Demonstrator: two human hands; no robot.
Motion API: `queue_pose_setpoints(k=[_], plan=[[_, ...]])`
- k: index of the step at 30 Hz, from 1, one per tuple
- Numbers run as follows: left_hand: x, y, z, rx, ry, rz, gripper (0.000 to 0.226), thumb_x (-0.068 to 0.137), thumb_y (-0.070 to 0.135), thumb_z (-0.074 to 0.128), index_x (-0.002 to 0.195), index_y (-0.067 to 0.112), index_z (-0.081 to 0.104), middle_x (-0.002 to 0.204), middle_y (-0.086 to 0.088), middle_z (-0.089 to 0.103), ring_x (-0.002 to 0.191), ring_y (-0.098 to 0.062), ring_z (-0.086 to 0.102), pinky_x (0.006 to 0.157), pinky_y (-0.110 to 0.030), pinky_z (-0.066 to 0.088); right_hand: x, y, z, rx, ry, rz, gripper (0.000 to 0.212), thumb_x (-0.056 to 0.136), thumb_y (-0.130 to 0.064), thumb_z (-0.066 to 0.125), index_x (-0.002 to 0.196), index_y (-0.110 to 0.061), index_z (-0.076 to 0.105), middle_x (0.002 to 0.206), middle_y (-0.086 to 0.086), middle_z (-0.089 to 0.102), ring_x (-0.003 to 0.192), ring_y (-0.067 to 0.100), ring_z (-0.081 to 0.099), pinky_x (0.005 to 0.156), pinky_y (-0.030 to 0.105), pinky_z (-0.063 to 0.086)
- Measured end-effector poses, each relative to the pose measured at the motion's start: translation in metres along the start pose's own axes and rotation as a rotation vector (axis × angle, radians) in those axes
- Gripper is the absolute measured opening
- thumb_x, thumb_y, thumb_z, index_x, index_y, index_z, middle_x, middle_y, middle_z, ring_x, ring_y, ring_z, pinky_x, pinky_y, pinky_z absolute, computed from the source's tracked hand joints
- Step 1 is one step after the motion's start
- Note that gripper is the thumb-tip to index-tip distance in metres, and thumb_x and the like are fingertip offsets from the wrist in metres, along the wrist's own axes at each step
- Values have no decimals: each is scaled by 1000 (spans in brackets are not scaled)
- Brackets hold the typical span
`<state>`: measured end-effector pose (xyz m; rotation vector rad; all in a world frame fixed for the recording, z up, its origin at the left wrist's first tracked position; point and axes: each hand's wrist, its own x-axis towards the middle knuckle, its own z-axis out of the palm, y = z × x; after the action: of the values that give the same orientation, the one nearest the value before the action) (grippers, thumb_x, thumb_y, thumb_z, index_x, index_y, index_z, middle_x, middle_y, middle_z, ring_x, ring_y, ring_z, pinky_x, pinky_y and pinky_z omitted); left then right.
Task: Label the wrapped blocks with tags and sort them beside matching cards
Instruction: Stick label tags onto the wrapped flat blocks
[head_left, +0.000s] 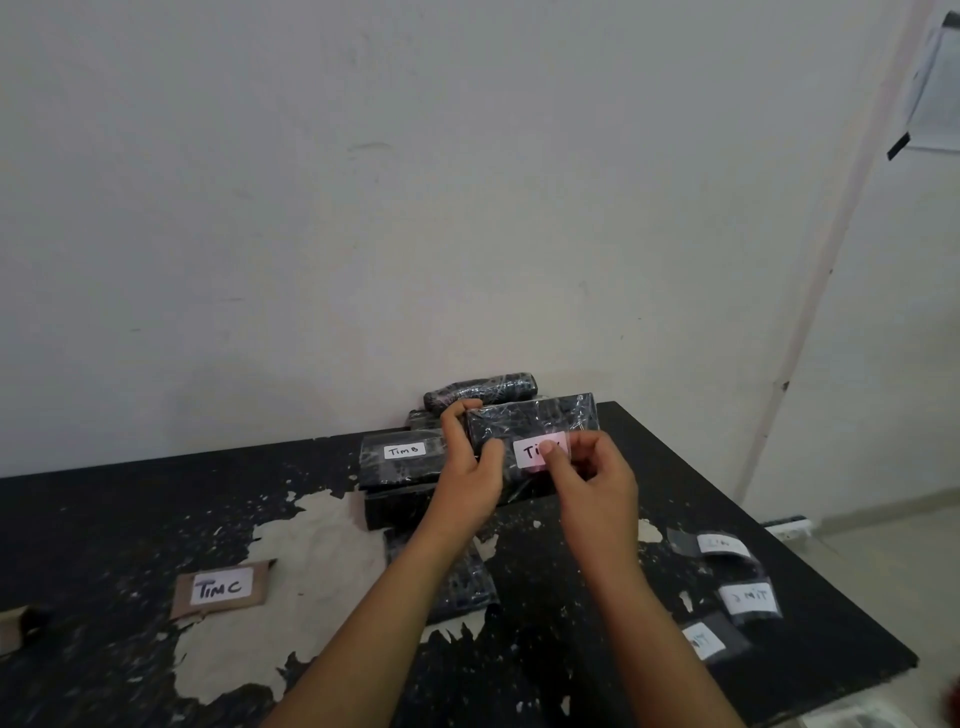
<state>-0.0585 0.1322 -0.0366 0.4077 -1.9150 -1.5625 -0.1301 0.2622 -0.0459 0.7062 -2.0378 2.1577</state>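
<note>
My left hand (470, 467) grips the left end of a black wrapped block (535, 418), holding it tilted above the table. My right hand (592, 475) pinches a white tag (530, 451) against the block's front face; the thumb covers part of its writing. Behind sits another wrapped block tagged "TIM B" (402, 460), and a rounded wrapped bundle (480, 389) lies by the wall. A brown card reading "TIM C" (221, 590) lies at the left. One more wrapped block (467, 582) lies under my left forearm.
Three loose tags on dark backing (724, 545), (750, 600), (706, 639) lie at the table's right. The black table (130, 509) has worn pale patches. Its right edge (831, 582) runs diagonally. A white wall stands right behind the blocks. Another brown card's corner (10, 629) shows at far left.
</note>
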Motion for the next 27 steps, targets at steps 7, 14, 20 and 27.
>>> queue_pose_setpoints(k=[7,14,20,27], plan=[[-1,1,3,-66,59,-50,37,114,26,31,135,57,31,108,-14,57,91,-26,59,85,-53,58,-4,-1,3,42,15,9,3,105,-25,74,102,-27,73,95,-6,79,86,6,75,75,23,61],[-2,-1,0,-109,43,-41,26,116,38,41,138,45,32,116,14,50,103,-5,54,89,-41,47,1,0,4,87,15,15,3,105,-23,75,102,-25,73,97,-4,81,89,13,78,82,35,66],[-5,2,1,-101,22,-39,62,92,67,66,139,47,30,158,-2,39,140,-24,48,109,-43,40,-1,2,7,56,-44,-10,4,104,-23,75,100,-22,74,94,-4,79,84,9,74,75,22,60],[-1,-5,2,-58,42,-4,83,76,49,88,135,56,30,145,-6,59,126,-26,67,109,-51,56,0,6,7,61,-15,15,4,103,-22,76,100,-24,75,93,-4,79,85,12,76,76,27,64]])
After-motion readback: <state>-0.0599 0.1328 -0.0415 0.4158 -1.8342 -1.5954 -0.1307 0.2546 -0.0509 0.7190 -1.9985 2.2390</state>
